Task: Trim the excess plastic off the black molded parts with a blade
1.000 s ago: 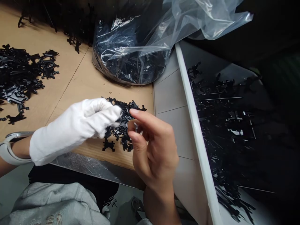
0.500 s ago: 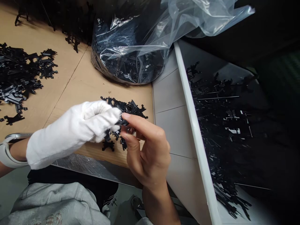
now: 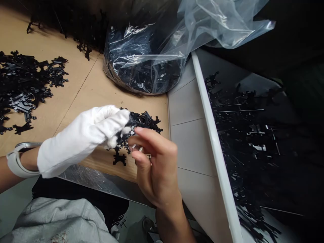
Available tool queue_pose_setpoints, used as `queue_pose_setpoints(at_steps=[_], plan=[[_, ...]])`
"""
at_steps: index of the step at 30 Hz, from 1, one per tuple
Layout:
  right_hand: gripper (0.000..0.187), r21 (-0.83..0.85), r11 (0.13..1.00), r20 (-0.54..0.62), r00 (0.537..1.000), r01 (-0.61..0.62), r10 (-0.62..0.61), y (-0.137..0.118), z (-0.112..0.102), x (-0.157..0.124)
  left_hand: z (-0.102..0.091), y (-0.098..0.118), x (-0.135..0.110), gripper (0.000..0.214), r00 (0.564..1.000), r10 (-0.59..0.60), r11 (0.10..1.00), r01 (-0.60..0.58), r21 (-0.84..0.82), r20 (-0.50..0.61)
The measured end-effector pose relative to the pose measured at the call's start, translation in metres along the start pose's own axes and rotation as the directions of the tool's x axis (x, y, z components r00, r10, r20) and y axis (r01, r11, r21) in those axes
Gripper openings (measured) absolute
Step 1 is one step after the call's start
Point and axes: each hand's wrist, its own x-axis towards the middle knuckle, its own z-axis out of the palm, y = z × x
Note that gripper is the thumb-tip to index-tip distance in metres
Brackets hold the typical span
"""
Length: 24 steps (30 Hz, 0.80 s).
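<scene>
My left hand (image 3: 101, 125), in a white cloth glove, is over a small heap of black plastic parts (image 3: 146, 119). Its thumb and fingers are pressed together, and whatever they pinch is hidden by the glove. Close to its right is my bare right hand (image 3: 158, 158), with the fingers curled and small shiny, pale pieces (image 3: 138, 147) held in them. A gap shows between the two hands' fingertips. One flat black part with notched arms (image 3: 119, 158) lies below the heap on the tan board (image 3: 83, 101).
A bigger pile of black parts (image 3: 22, 84) spreads over the left of the board. Behind stands a clear plastic bag (image 3: 146, 72) full of dark parts. On the right, a white-walled box (image 3: 212, 141) holds many black parts. A metal edge (image 3: 96, 179) runs along the front.
My right hand has drawn slightly down and away from the gloved fingertips, which it was meeting before. Shiny pieces now show in its fingers. The whole view has shifted a little.
</scene>
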Motion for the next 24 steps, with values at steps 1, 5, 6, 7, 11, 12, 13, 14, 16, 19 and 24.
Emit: queue_pose_setpoints(at_steps=[1, 5, 6, 7, 11, 12, 13, 14, 16, 19, 24], plan=[[0.040, 0.000, 1.000, 0.014, 1.000, 0.018, -0.018, 0.0001, 0.0013, 0.0006, -0.0001, 0.0008, 0.0000, 0.026, 1.000, 0.003, 1.000, -0.003, -0.019, -0.007], [0.041, 0.007, 0.997, 0.034, 0.997, 0.073, -0.073, 0.0017, 0.0054, 0.0031, 0.0006, 0.0018, -0.0014, 0.028, 1.000, -0.023, 0.996, 0.022, -0.090, -0.004], [0.041, 0.007, 0.997, 0.040, 0.996, 0.074, -0.074, 0.0019, 0.0058, 0.0036, 0.0010, 0.0013, -0.0016, 0.027, 0.999, -0.046, 0.993, 0.046, -0.112, 0.006], [0.042, 0.006, 0.997, 0.043, 0.996, 0.076, -0.077, 0.0019, 0.0060, 0.0041, 0.0014, 0.0006, -0.0017, 0.026, 0.998, -0.064, 0.989, 0.066, -0.135, 0.020], [0.035, 0.011, 0.997, 0.046, 0.996, 0.072, -0.073, 0.0005, 0.0060, 0.0048, 0.0018, -0.0024, -0.0012, 0.025, 0.993, -0.106, 0.979, 0.114, -0.172, 0.056], [0.033, 0.011, 0.997, 0.042, 0.997, 0.072, -0.072, -0.0001, 0.0060, 0.0048, 0.0016, -0.0025, -0.0012, 0.025, 0.992, -0.109, 0.978, 0.117, -0.174, 0.057], [0.032, 0.007, 0.998, 0.042, 0.997, 0.068, -0.068, -0.0005, 0.0061, 0.0049, 0.0013, -0.0022, -0.0014, 0.025, 0.991, -0.118, 0.976, 0.127, -0.174, 0.059], [0.030, 0.001, 0.998, 0.043, 0.997, 0.068, -0.068, -0.0009, 0.0062, 0.0050, 0.0012, -0.0017, -0.0017, 0.026, 0.990, -0.124, 0.975, 0.133, -0.177, 0.063], [0.029, -0.007, 0.997, 0.046, 0.996, 0.075, -0.075, -0.0012, 0.0066, 0.0053, 0.0014, -0.0004, -0.0023, 0.026, 0.987, -0.139, 0.972, 0.151, -0.182, 0.080], [0.029, -0.003, 0.997, 0.037, 0.996, 0.081, -0.081, 0.0000, 0.0077, 0.0057, 0.0025, -0.0007, -0.0029, 0.026, 0.986, -0.144, 0.970, 0.158, -0.185, 0.088], [0.034, 0.012, 1.000, -0.094, 0.995, 0.026, -0.025, 0.0022, 0.0080, 0.0031, 0.0015, -0.0059, -0.0040, 0.026, 0.988, -0.119, 0.988, 0.129, -0.090, 0.101]])
